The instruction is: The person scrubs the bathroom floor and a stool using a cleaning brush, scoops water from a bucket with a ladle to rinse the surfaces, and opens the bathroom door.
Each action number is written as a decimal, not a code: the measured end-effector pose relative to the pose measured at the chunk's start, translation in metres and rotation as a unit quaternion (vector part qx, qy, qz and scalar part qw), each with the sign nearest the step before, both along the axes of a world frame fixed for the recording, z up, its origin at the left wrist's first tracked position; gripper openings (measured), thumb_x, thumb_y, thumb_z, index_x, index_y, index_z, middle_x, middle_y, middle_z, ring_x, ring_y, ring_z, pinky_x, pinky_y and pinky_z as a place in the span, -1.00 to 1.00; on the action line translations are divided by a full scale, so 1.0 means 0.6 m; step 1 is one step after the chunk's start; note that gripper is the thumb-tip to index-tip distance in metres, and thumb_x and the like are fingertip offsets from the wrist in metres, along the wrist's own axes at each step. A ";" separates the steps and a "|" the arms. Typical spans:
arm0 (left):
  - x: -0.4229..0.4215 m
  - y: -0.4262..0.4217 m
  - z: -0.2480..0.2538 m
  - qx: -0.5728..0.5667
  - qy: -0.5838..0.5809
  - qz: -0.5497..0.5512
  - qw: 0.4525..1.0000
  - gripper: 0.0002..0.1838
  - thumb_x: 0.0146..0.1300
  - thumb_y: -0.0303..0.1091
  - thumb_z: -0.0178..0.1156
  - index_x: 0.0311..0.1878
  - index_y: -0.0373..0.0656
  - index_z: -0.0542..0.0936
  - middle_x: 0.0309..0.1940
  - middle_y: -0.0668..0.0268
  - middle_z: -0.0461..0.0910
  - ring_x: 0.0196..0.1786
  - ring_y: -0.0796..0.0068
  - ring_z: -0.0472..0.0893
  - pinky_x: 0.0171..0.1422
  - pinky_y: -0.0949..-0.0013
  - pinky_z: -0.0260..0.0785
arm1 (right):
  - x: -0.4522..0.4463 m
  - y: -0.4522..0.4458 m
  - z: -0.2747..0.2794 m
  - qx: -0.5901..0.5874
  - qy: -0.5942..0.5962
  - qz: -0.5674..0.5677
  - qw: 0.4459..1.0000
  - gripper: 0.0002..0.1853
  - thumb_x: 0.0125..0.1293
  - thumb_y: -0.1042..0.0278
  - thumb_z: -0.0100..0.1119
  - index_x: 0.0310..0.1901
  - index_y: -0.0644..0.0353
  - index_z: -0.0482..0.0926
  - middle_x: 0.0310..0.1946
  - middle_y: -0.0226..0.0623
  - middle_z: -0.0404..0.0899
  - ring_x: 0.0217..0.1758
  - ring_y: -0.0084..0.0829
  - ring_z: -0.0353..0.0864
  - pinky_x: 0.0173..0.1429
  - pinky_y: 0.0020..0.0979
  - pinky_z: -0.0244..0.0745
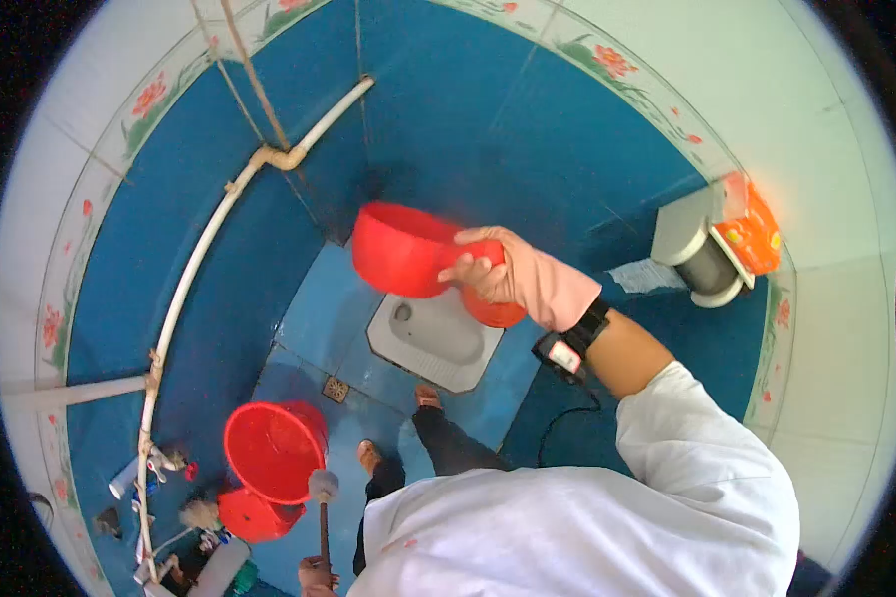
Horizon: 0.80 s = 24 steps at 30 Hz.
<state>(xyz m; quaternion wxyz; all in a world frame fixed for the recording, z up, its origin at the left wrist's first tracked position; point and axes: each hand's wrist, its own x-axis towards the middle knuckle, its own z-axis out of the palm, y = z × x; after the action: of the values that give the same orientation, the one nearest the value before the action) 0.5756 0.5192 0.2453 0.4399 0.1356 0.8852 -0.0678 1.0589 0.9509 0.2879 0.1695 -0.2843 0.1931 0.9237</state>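
Observation:
My right hand (488,267), in a pink rubber glove, is wrapped round the handle of a red plastic water dipper (398,254). The dipper is held up in front of the far wall, above the back end of a white squat toilet (448,343). At the bottom edge, my left hand (317,575) grips the stick of a toilet brush (323,488), whose pale round head points up. An orange-red container (495,308) beside the toilet is partly hidden behind my right hand.
A red bucket (269,448) and a smaller red container (254,515) stand at left. White pipes (204,249) run along the wall. A floor drain (336,389) lies near my feet. A paper holder (702,249) with an orange packet (752,234) hangs at right. Several cleaning items crowd the lower left.

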 end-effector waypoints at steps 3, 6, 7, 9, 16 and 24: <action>-0.030 -0.006 -0.013 0.016 -0.031 -0.045 0.998 -0.72 -0.01 -0.21 0.27 -0.36 -0.25 0.55 -0.55 0.15 0.58 -0.56 0.35 0.58 -0.49 0.32 0.41 | 0.050 -0.003 0.026 0.028 -0.037 -0.039 0.998 -0.52 0.20 0.21 0.02 -0.07 0.57 0.29 -0.59 -0.32 0.43 -0.75 -0.56 0.36 -0.78 -0.65 0.22; -0.072 -0.028 -0.038 0.029 -0.064 -0.046 0.996 -0.73 0.02 -0.25 0.23 -0.32 -0.26 0.52 -0.57 0.16 0.56 -0.61 0.36 0.57 -0.57 0.32 0.38 | 0.105 -0.048 0.085 0.125 -0.094 -0.062 0.986 -0.55 0.23 0.19 -0.05 -0.07 0.52 0.31 -0.62 -0.34 0.44 -0.75 -0.55 0.37 -0.80 -0.62 0.24; -0.088 -0.033 -0.046 0.031 -0.068 -0.047 0.996 -0.73 0.03 -0.25 0.23 -0.32 -0.26 0.52 -0.57 0.16 0.56 -0.61 0.36 0.56 -0.57 0.32 0.38 | 0.119 -0.069 0.095 0.149 -0.119 -0.082 0.978 -0.55 0.24 0.18 -0.06 -0.08 0.50 0.32 -0.63 -0.35 0.44 -0.75 -0.54 0.38 -0.80 -0.61 0.24; -0.126 -0.047 -0.063 0.035 -0.076 -0.053 0.995 -0.73 0.03 -0.25 0.23 -0.32 -0.26 0.51 -0.57 0.16 0.56 -0.61 0.36 0.56 -0.58 0.32 0.38 | 0.134 -0.106 0.092 0.174 -0.223 -0.101 0.954 -0.56 0.24 0.16 -0.05 -0.10 0.49 0.33 -0.64 -0.37 0.44 -0.74 -0.54 0.39 -0.80 -0.61 0.26; -0.310 -0.063 -0.118 0.039 -0.081 -0.104 0.991 -0.73 0.04 -0.26 0.22 -0.30 -0.26 0.51 -0.57 0.16 0.56 -0.62 0.36 0.56 -0.59 0.32 0.37 | 0.127 -0.314 0.008 0.144 -0.316 -0.242 0.906 -0.56 0.18 0.10 0.03 -0.17 0.41 0.40 -0.60 -0.40 0.49 -0.71 -0.55 0.44 -0.74 -0.63 0.32; -0.468 0.005 -0.150 0.052 -0.064 -0.170 0.982 -0.74 0.04 -0.27 0.22 -0.29 -0.26 0.50 -0.57 0.16 0.55 -0.63 0.36 0.55 -0.61 0.32 0.36 | -0.073 -0.661 -0.126 0.003 -0.291 -0.383 0.877 -0.55 0.10 0.13 0.13 -0.19 0.44 0.40 -0.57 -0.32 0.53 -0.66 -0.52 0.50 -0.66 -0.62 0.41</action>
<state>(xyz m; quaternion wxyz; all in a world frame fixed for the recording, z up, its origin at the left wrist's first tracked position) 0.2947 0.5221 0.1555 0.4702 0.3112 0.8214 -0.0863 1.0152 0.5544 0.2123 0.5599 -0.4432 0.2259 0.6626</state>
